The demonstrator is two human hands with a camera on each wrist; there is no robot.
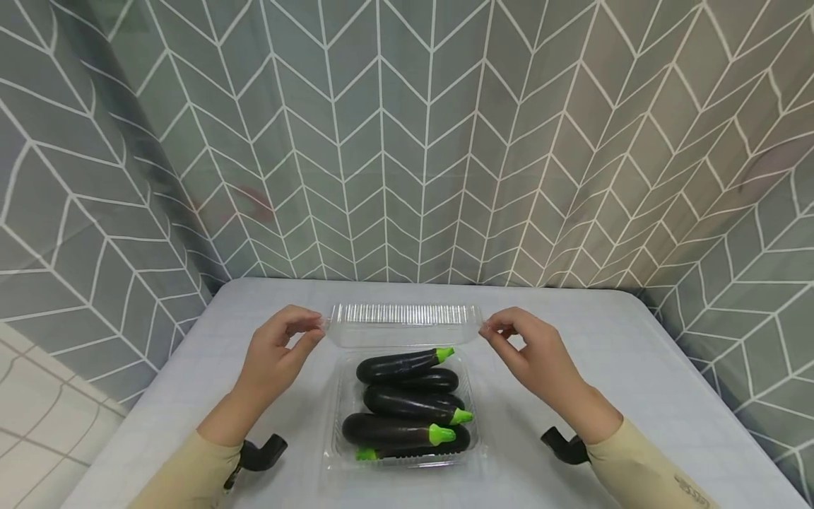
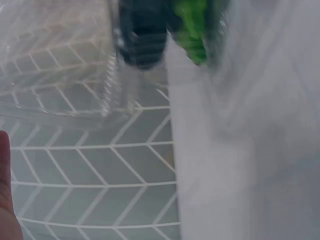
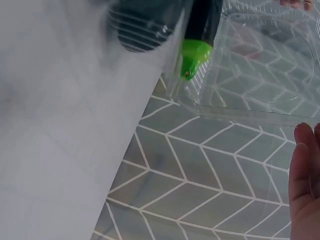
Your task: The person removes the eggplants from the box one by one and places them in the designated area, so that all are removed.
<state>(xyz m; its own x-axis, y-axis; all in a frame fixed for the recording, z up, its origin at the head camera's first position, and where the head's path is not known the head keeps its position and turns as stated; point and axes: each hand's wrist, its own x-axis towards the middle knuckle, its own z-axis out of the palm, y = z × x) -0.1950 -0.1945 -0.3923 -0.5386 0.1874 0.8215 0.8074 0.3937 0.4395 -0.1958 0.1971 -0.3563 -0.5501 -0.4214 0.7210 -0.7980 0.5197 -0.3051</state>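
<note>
A clear plastic clamshell container [image 1: 333, 431] sits on the table with several dark eggplants [image 1: 407, 401] with green stems lying in its base. Its hinged lid [image 1: 407, 334] stands raised along the far side. At the lid's left corner, my left hand [image 1: 267, 360] pinches the edge between thumb and fingers. My right hand [image 1: 537, 357] pinches the opposite corner in the same way. The right wrist view shows the transparent lid [image 3: 270, 70] beside a green eggplant stem [image 3: 195, 57]. In the left wrist view only a sliver of the left hand [image 2: 7, 200] appears.
A white cloth covers the table [image 1: 280, 481]. Behind it and at both sides hangs a grey curtain [image 1: 407, 177] with white chevron lines. Black wrist-worn pieces stick out below the left wrist [image 1: 262, 454] and the right wrist [image 1: 564, 447].
</note>
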